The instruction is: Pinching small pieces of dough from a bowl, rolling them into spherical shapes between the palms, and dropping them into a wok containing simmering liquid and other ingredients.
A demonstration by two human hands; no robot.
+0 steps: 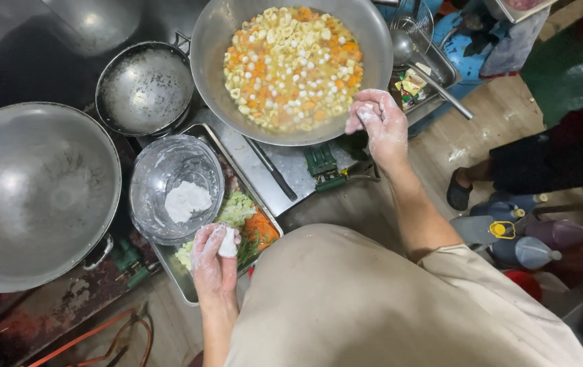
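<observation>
head view shows the left hand (pixel 214 261) curled around a lump of white dough (pixel 228 244), just over the tray of shredded vegetables (pixel 247 221) beside the glass bowl (pixel 143 204); the dough looks soft, light and sticky, best cupped loosely in the fingers, not squeezed; the right hand (pixel 378 122), floury, pinches a small bit i cannot make out at the rim of the big wok (pixel 204 41) of soup, and seems to grip nothing else.

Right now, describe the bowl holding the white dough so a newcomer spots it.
Start at the big soup-filled wok up top. Down-left, a clear glass bowl sits on a steel tray, just above the left hand. Unlike the metal pans around it, it is see-through.
</observation>
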